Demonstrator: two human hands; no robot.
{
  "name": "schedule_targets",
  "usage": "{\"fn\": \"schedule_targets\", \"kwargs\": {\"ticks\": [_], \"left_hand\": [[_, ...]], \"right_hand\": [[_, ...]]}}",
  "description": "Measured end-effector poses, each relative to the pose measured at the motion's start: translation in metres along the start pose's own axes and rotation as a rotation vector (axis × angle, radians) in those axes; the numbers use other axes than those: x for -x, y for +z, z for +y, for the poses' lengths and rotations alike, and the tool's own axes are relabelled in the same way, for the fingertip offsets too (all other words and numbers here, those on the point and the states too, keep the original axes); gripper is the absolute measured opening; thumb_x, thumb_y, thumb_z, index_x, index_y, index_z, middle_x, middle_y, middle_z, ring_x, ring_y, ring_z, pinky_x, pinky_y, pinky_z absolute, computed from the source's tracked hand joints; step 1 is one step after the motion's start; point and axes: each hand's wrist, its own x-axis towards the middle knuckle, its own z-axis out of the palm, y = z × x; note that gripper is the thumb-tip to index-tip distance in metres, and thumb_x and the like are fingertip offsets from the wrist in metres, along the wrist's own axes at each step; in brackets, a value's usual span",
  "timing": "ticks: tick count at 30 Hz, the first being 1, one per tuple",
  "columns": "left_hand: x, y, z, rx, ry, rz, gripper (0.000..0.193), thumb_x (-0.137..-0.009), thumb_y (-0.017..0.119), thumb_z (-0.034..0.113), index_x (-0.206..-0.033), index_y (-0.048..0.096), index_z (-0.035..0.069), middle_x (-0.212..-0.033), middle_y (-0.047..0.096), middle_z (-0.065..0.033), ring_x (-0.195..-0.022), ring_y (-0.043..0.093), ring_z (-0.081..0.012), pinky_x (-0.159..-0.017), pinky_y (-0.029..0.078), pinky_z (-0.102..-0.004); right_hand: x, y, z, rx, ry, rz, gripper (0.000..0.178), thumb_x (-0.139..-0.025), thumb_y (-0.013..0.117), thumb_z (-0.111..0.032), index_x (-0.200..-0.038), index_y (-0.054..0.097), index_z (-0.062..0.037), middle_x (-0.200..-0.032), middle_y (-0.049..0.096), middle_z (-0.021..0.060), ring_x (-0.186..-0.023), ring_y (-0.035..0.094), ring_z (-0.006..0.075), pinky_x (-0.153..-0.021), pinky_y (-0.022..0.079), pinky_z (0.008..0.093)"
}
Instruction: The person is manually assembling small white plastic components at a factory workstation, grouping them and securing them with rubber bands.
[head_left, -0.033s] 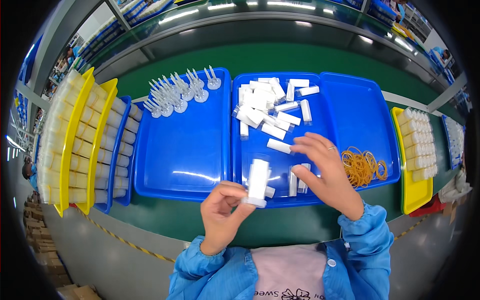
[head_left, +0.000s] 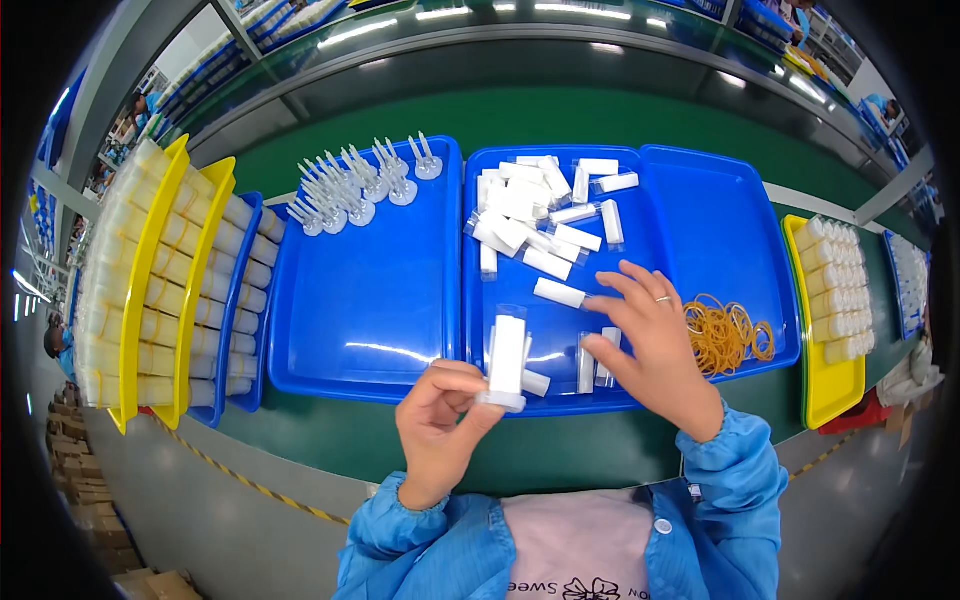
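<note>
Between six and seven o'clock in the head view, the left hand [head_left: 438, 428] pinches an upright white piece [head_left: 508, 358] by its round base over the middle blue tray [head_left: 555, 345], while toward three o'clock the right hand [head_left: 655, 345] hovers, fingers spread wide, just beside a loose white packet [head_left: 557, 292].

Left fingers [head_left: 455, 379] pinch, some apparently curled under; right fingers [head_left: 624, 290] spread, pointing forward.
</note>
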Motion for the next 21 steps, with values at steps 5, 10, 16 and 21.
{"fn": "schedule_targets", "kwargs": {"ticks": [5,10,16,21], "left_hand": [[-0.003,-0.008,0.003,-0.034,0.010,0.044,0.018,-0.082,0.069,-0.005,-0.098,0.061,-0.004,-0.102,0.058,-0.0110,-0.090,0.061,-0.0158,-0.081,0.051,-0.0290],[0.005,-0.011,0.007,-0.242,0.106,-0.054,0.016,-0.080,0.070,-0.004,-0.096,0.068,-0.002,-0.099,0.060,-0.0110,-0.090,0.060,-0.0175,-0.080,0.049,-0.0284],[0.005,0.013,0.014,-0.410,0.192,-0.214,0.017,-0.076,0.071,-0.005,-0.090,0.074,0.005,-0.092,0.063,-0.0086,-0.082,0.060,-0.0180,-0.069,0.048,-0.0283],[0.003,0.019,0.015,-0.534,0.272,-0.259,0.018,-0.072,0.073,-0.006,-0.086,0.074,0.006,-0.087,0.064,-0.0064,-0.080,0.059,-0.0188,-0.065,0.047,-0.0276]], "right_hand": [[0.008,0.010,-0.003,-0.116,-0.003,-0.044,0.023,-0.072,0.077,-0.015,-0.081,0.057,-0.0088,-0.113,0.058,0.0095,-0.122,0.047,0.0333,-0.104,0.030,0.0528],[0.002,-0.001,0.012,-0.955,0.285,0.167,0.020,-0.081,0.071,-0.007,-0.094,0.055,-0.0068,-0.090,0.062,0.0066,-0.091,0.060,0.0174,-0.086,0.045,0.0295],[-0.013,-0.012,0.005,-1.373,0.475,0.274,0.029,-0.090,0.067,-0.016,-0.110,0.052,-0.0028,-0.090,0.061,0.0043,-0.086,0.056,0.0087,-0.081,0.044,0.0240],[-0.014,-0.006,-0.002,-1.368,0.487,0.170,0.025,-0.089,0.068,-0.016,-0.105,0.055,-0.0029,-0.090,0.061,0.0027,-0.086,0.055,0.0074,-0.080,0.043,0.0224]]}}
